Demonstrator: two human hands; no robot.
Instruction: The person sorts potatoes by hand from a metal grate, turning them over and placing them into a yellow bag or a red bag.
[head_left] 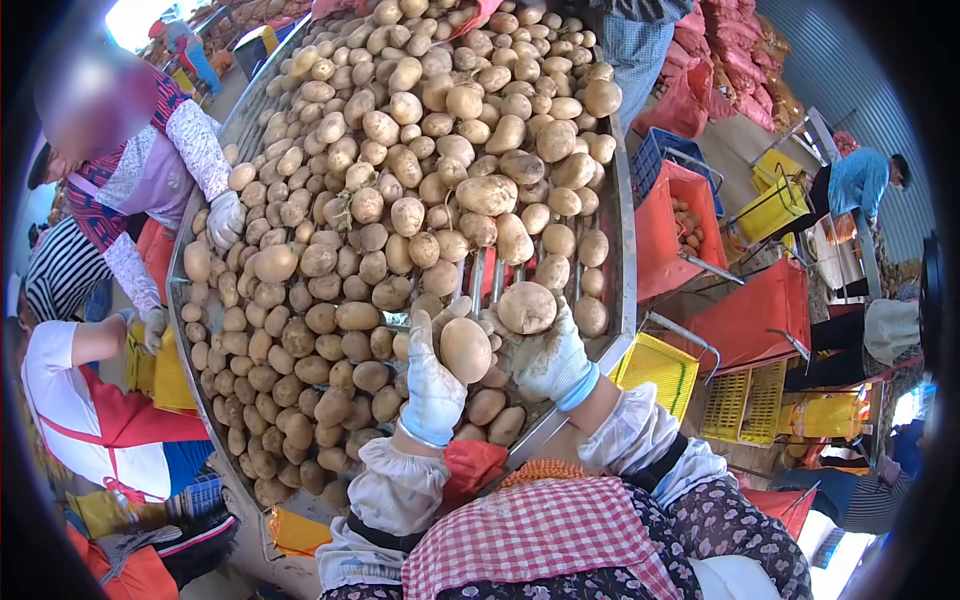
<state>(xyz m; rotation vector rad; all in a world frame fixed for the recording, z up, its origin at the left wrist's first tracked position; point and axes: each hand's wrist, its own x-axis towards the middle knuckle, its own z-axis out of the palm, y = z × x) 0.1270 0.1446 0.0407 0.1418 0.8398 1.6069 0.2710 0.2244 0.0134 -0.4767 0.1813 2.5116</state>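
Observation:
Both my hands wear dirty white gloves and work at the near end of a long roller table [622, 250] heaped with potatoes. My left hand [432, 385] grips a tan oval potato [466, 349], held just above the pile. My right hand [548, 362] cups a rounder potato [527, 307] from below, over the bare metal rollers [490, 275]. The two hands are close together, the potatoes almost touching. My sleeves and a red checked apron [535, 535] fill the bottom of the view.
Across the table on the left a person's gloved hand [226, 218] rests on the potatoes; another person in a red apron [100, 420] stands nearer. Orange sacks [745, 315], a yellow crate [658, 368] and a blue crate [660, 148] stand to the right.

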